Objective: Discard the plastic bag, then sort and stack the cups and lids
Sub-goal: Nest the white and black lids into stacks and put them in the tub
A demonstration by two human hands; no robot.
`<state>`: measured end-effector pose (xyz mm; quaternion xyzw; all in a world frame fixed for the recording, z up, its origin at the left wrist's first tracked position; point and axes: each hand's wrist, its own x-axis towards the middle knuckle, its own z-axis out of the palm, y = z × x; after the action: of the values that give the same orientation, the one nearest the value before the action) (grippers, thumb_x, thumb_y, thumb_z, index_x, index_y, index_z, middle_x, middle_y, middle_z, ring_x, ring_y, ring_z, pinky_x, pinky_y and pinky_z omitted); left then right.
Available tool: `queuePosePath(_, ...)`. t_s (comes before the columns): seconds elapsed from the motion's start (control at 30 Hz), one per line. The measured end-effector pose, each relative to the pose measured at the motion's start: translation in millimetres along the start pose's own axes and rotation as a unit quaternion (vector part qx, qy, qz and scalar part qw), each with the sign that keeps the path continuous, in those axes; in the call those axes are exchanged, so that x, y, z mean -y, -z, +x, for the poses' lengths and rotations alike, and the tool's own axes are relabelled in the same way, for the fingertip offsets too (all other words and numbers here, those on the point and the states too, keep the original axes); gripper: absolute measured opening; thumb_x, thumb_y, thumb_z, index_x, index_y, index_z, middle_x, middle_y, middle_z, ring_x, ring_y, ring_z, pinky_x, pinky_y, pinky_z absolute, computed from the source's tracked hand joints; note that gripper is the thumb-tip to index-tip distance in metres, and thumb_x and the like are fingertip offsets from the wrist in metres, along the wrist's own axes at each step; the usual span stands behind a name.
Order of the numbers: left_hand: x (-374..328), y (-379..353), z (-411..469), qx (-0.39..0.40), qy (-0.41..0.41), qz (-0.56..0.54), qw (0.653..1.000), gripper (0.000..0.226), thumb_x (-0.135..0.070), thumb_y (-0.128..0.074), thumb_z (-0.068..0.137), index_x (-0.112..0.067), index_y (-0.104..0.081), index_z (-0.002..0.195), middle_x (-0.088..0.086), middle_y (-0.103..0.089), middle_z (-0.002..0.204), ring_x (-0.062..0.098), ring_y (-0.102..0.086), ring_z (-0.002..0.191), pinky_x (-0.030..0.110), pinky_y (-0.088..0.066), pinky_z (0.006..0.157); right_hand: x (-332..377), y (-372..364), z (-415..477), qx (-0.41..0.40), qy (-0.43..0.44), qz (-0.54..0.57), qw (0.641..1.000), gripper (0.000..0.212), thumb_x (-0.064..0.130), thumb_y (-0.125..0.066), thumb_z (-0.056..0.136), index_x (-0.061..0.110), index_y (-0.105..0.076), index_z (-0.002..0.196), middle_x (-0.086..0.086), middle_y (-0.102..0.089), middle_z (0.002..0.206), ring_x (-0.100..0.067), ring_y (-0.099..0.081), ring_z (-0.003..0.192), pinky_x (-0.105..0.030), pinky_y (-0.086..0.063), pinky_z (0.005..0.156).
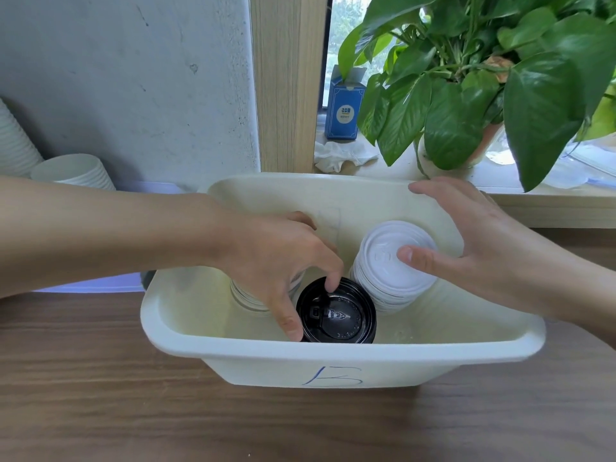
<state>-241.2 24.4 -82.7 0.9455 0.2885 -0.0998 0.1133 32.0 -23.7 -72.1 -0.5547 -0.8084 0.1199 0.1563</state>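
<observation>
A cream bin [333, 361] marked with a blue "B" sits on the wooden table. Inside stand a stack of black lids [340, 315], a stack of white lids [383, 271] and a third pale stack [246, 298] mostly hidden under my left hand. My left hand [280, 261] reaches into the bin, thumb and a fingertip gripping the black stack's top edge. My right hand [473, 241] rests over the bin's far right rim, its thumb pressing on the top white lid. No plastic bag is in view.
Stacked white paper cups [76, 173] lie at the far left by the wall. A potted plant [473, 81], a blue carton [345, 108] and a crumpled tissue [343, 155] sit on the window sill behind the bin.
</observation>
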Motion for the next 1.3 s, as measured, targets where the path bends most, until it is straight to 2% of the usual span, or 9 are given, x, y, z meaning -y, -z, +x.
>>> queuePosePath(0.13,-12,0,12,0.040,0.047,0.036,0.997,0.058,-0.066,-0.078,0.059,-0.041,-0.060,0.108,-0.024,-0.063,0.110,0.006,-0.058,0.108,0.034,-0.048,0.094,0,-1,2,-0.011,-0.012,0.013,1.000,0.076,0.056,-0.059,0.079,0.037,-0.024,0.144,0.020,-0.022,0.149,0.003,-0.017,0.137,-0.019,-0.017,0.102)
queuePosePath(0.2,-13,5,7,0.023,0.051,0.025,0.998,0.064,-0.076,-0.069,0.051,-0.043,-0.059,0.105,-0.020,-0.066,0.106,0.013,-0.062,0.103,0.038,-0.052,0.090,1,-2,3,-0.018,-0.016,0.022,0.999,0.073,0.054,-0.059,0.081,0.035,-0.026,0.144,0.018,-0.023,0.150,0.001,-0.018,0.137,-0.019,-0.018,0.103)
queuePosePath(0.4,-13,34,-41,-0.075,0.071,-0.056,0.993,0.053,-0.076,-0.065,0.064,-0.046,-0.054,0.106,-0.023,-0.056,0.118,0.005,-0.055,0.112,0.037,-0.047,0.095,7,1,-7,-0.061,-0.038,0.040,0.997,0.061,0.052,-0.053,0.084,0.031,-0.036,0.139,0.010,-0.030,0.149,-0.008,-0.021,0.140,-0.040,-0.021,0.116)
queuePosePath(0.57,-37,38,-80,-0.131,0.126,-0.057,0.982,0.054,-0.083,-0.052,0.070,-0.045,-0.057,0.108,-0.027,-0.055,0.120,0.003,-0.054,0.114,0.036,-0.044,0.100,16,9,-42,-0.045,-0.057,0.109,0.991,0.061,0.052,-0.057,0.083,0.035,-0.037,0.139,0.018,-0.035,0.141,0.000,-0.028,0.129,-0.023,-0.024,0.102)
queuePosePath(0.63,-48,31,-92,-0.128,0.158,-0.030,0.979,0.062,-0.089,-0.045,0.067,-0.047,-0.055,0.111,-0.028,-0.049,0.128,0.004,-0.047,0.122,0.036,-0.039,0.105,20,12,-60,-0.015,-0.068,0.140,0.988,0.072,0.059,-0.058,0.076,0.038,-0.033,0.140,0.024,-0.032,0.137,0.006,-0.026,0.124,-0.022,-0.025,0.101)
queuePosePath(0.77,-69,8,-108,-0.131,0.229,-0.022,0.964,0.079,-0.097,-0.037,0.058,-0.048,-0.049,0.119,-0.016,-0.035,0.144,0.011,-0.035,0.135,0.038,-0.030,0.112,27,13,-81,0.020,-0.076,0.174,0.982,0.099,0.060,-0.068,0.061,0.037,-0.023,0.146,0.017,-0.018,0.155,0.001,-0.016,0.140,-0.021,-0.020,0.104)
queuePosePath(0.9,-82,-13,-119,-0.162,0.270,-0.051,0.948,0.081,-0.092,-0.043,0.061,-0.040,-0.048,0.122,-0.018,-0.041,0.131,0.010,-0.043,0.125,0.035,-0.037,0.105,31,10,-83,0.011,-0.075,0.174,0.982,0.106,0.053,-0.077,0.061,0.032,-0.020,0.148,0.015,-0.018,0.155,-0.001,-0.016,0.139,-0.020,-0.020,0.102)
queuePosePath(1.0,-84,-23,-125,-0.207,0.290,-0.099,0.929,0.073,-0.082,-0.054,0.069,-0.033,-0.051,0.122,-0.015,-0.040,0.136,0.010,-0.042,0.128,0.032,-0.037,0.104,36,7,-75,0.007,-0.076,0.176,0.981,0.107,0.051,-0.079,0.064,0.028,-0.018,0.150,0.013,-0.020,0.155,-0.003,-0.017,0.140,-0.021,-0.021,0.103)
queuePosePath(1.3,-48,-26,-144,-0.253,0.364,-0.154,0.883,0.079,-0.089,-0.055,0.057,-0.039,-0.048,0.117,-0.021,-0.044,0.132,0.000,-0.048,0.111,0.025,-0.040,0.086,60,-10,-27,0.015,-0.062,0.194,0.979,0.113,0.054,-0.080,0.064,0.026,-0.014,0.151,0.008,-0.015,0.158,-0.011,-0.018,0.143,-0.029,-0.024,0.108)
